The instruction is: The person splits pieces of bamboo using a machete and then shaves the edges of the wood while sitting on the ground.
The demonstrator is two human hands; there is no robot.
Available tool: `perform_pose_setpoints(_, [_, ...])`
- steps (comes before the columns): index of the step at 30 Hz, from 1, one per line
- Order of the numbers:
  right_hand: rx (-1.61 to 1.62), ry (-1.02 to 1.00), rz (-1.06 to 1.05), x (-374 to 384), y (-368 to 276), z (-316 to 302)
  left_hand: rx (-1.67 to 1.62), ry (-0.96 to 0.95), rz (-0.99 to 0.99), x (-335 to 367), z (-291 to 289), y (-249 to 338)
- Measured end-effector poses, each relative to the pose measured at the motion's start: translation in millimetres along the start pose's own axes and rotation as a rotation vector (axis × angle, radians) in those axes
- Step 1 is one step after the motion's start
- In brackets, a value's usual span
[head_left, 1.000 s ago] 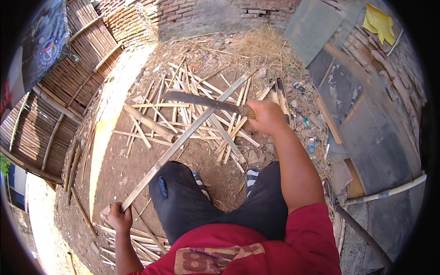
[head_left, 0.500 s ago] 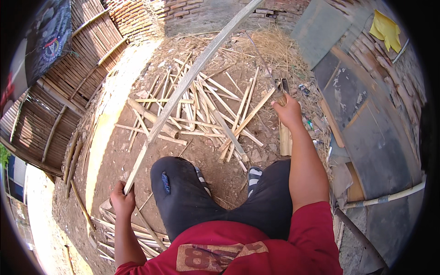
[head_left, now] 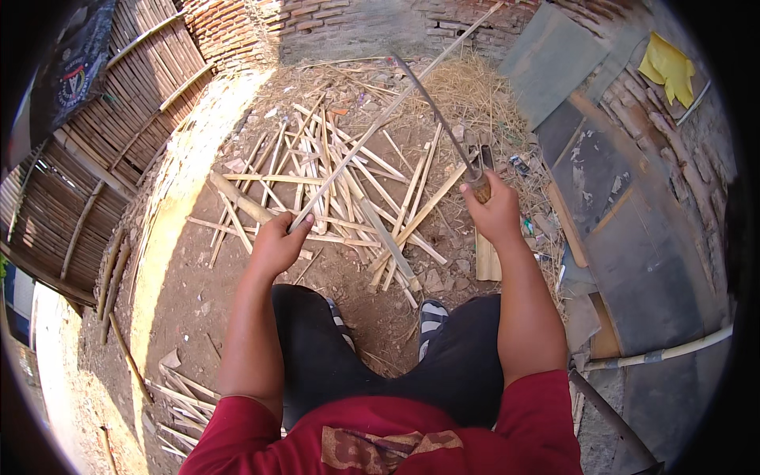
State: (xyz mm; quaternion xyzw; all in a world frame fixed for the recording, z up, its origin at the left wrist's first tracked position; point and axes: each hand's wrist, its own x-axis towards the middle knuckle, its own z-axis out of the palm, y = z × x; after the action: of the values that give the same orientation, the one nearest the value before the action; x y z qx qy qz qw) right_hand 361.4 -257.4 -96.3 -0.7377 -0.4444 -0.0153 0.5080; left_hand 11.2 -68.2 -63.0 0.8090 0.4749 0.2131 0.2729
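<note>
My left hand (head_left: pixel 277 245) is closed round the near end of a long, thin bamboo strip (head_left: pixel 366 144), which slants up and away to the right. In my right hand (head_left: pixel 495 207) is the wooden handle of a long-bladed knife (head_left: pixel 435 111); its dark, narrow blade points up and to the left. The blade tip appears close to the strip; whether they touch I cannot tell. Beyond my hands, a loose heap of split bamboo strips (head_left: pixel 317 180) covers the ground, with a thicker round bamboo piece (head_left: pixel 241 198) at its left side.
More strips (head_left: pixel 186 400) lie by my left leg. Bamboo panels (head_left: pixel 142 71) stand at the left, a brick wall (head_left: pixel 332 20) at the back. Dark boards (head_left: pixel 649 261) and a pale pole (head_left: pixel 673 348) are at the right, below a yellow cloth (head_left: pixel 669 67). A split bamboo length (head_left: pixel 488 261) lies near my right hand.
My left hand has moved up and to the right, bringing the strip lower and farther away. The knife blade has swung up into clearer view; my right hand has barely shifted.
</note>
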Motion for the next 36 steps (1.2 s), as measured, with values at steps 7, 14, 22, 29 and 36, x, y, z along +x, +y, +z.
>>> perform_pose_setpoints(7, [-0.374,-0.391,-0.364,-17,-49,26,0.041,-0.176,0.024,2,42,8])
perform_pose_setpoints(14, [-0.146,-0.140,0.146,17,7,24,0.120,-0.081,0.032,-5,31,-15])
perform_pose_setpoints(22, [-0.497,-0.564,-0.315,-16,-56,49,0.151,-0.069,0.009,-5,28,-18])
perform_pose_setpoints(29, [-0.183,-0.130,0.118,13,13,6,0.209,-0.054,0.028,-6,24,-7])
perform_pose_setpoints(36, [-0.475,-0.588,-0.333,-16,-56,38,0.227,-0.095,0.067,-7,32,-6])
